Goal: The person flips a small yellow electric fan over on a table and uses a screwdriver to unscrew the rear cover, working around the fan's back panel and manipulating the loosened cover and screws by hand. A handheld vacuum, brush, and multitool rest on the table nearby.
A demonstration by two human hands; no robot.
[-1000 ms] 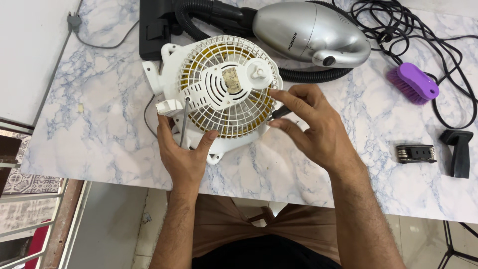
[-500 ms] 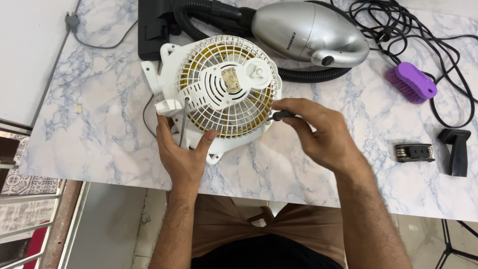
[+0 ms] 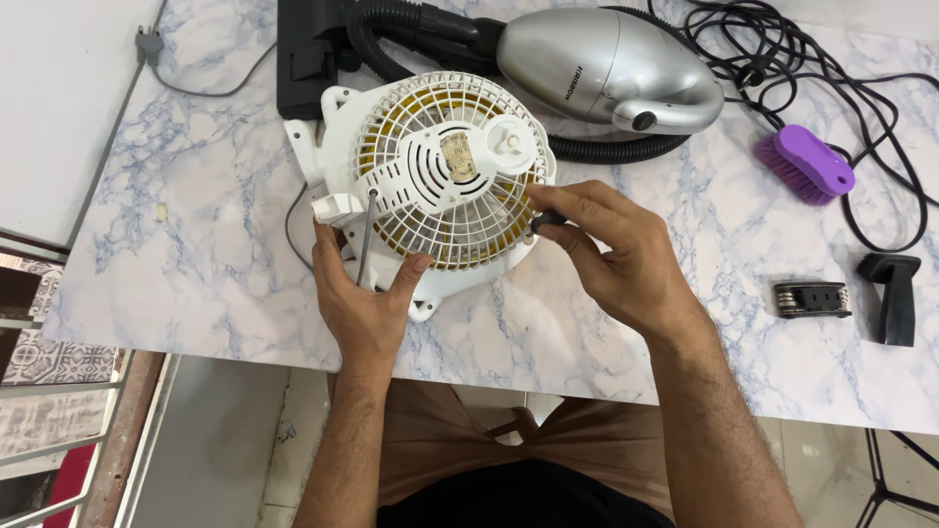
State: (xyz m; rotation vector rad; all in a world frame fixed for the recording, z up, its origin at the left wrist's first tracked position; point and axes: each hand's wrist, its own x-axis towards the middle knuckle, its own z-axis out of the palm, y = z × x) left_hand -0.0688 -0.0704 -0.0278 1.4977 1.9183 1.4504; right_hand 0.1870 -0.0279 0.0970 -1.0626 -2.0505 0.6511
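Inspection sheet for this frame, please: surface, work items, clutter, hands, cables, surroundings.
Surface: marble-pattern table, white with blue veins.
Work items: white fan lying grille up; thin metal rod against its left edge.
Clutter: silver handheld vacuum, purple brush, folding multi-tool, black handle piece.
Hands: left hand steadies fan and rod; right hand pinches a small dark tool at the grille rim.
Cables: black cord tangled top right.
Surroundings: tiled floor below left.

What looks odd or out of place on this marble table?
The small white fan lies flat on its face, and its grille looks yellowed. A screwdriver rests against it by the left hand. The black cord sprawls in a tangle. Nothing looks spilled.
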